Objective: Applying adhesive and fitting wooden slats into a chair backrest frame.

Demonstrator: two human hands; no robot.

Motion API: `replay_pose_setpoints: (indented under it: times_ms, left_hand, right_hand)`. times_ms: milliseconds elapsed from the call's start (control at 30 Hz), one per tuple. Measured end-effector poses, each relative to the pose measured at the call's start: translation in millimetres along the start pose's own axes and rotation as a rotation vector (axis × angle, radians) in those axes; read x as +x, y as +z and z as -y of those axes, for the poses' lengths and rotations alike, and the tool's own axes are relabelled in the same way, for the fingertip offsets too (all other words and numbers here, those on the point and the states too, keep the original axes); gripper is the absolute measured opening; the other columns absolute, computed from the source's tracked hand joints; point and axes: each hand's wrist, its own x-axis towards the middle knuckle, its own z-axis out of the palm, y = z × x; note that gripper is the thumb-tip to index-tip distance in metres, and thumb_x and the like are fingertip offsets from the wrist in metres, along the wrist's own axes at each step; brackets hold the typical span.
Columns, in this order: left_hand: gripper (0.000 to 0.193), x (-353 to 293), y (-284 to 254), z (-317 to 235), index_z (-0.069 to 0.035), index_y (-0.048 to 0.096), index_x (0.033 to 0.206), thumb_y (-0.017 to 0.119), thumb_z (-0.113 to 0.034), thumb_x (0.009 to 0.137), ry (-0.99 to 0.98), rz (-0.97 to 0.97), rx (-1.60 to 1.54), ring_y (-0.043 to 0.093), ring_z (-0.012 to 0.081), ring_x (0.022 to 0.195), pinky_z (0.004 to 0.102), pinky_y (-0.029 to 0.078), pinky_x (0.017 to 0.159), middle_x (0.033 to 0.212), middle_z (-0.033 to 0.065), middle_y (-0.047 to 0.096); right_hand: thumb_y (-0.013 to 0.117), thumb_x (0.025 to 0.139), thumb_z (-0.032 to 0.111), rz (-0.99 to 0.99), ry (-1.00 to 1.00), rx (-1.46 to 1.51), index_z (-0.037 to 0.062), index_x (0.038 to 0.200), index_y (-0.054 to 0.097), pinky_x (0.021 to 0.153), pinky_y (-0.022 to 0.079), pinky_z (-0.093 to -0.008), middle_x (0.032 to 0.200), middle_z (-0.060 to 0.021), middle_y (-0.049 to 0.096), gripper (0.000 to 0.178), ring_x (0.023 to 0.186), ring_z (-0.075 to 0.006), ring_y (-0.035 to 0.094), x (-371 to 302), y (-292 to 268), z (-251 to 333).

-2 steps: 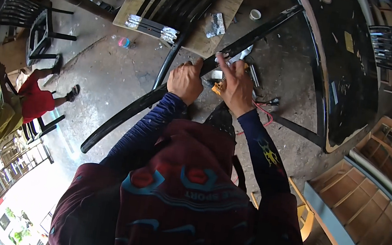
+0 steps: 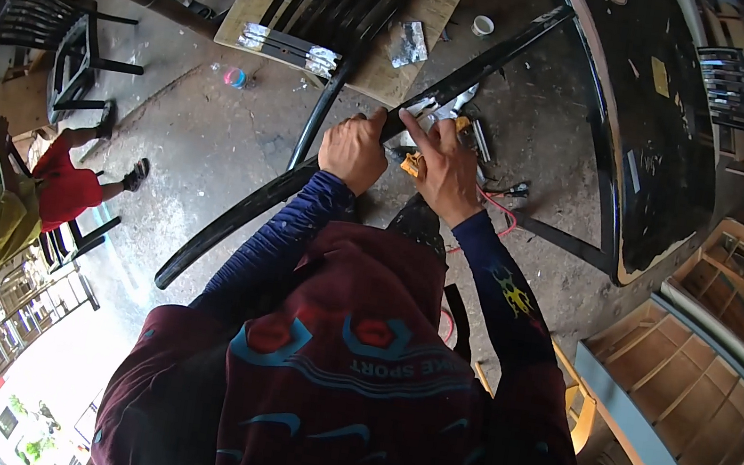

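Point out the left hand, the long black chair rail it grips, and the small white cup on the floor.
left hand (image 2: pixel 353 149), head view, on the back of the hand.
black chair rail (image 2: pixel 241 214), head view, on its bare lower stretch.
white cup (image 2: pixel 483 25), head view, on its rim.

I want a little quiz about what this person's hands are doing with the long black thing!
1. True or false: both hands touch the long curved black chair rail.
2. Which hand has its fingers on the bare silvery patch of the rail? A) left hand B) right hand
3. Fill in: the small round white cup sits on the ____ floor, beside the wooden board.

Key
1. True: the left hand wraps round the rail and the right hand's fingers press on it.
2. B
3. Concrete
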Motion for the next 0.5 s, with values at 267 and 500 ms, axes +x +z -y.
replay_pose_setpoints:
  times_ms: [267,500]
  left_hand:
    - [0.033,-16.9,-5.0,0.2,-0.008,0.066,0.108,0.067,-0.013,0.076,-0.066,0.149,-0.144,0.067,0.0427,0.092,0.0502,0.054,0.082,0.093,0.0223,0.07]
    - [0.024,-35.4,-8.0,16.5,-0.012,0.067,0.103,0.064,-0.021,0.081,-0.174,0.12,-0.064,0.072,0.0312,0.091,0.0469,0.056,0.079,0.095,0.0134,0.073]
  right_hand:
    - [0.068,0.071,-0.008,-0.043,0.206,0.016,0.0211,0.155,0.034,0.075,0.053,-0.0465,0.109,-0.015,0.049,0.096,0.099,-0.035,0.062,-22.1,-13.3,13.9]
    - [0.062,0.088,0.011,0.033,-0.062,-0.348,0.0135,0.14,0.05,0.071,0.054,-0.0433,0.115,-0.0141,0.052,0.054,0.097,-0.0306,0.063,-0.9,-9.8,32.9]
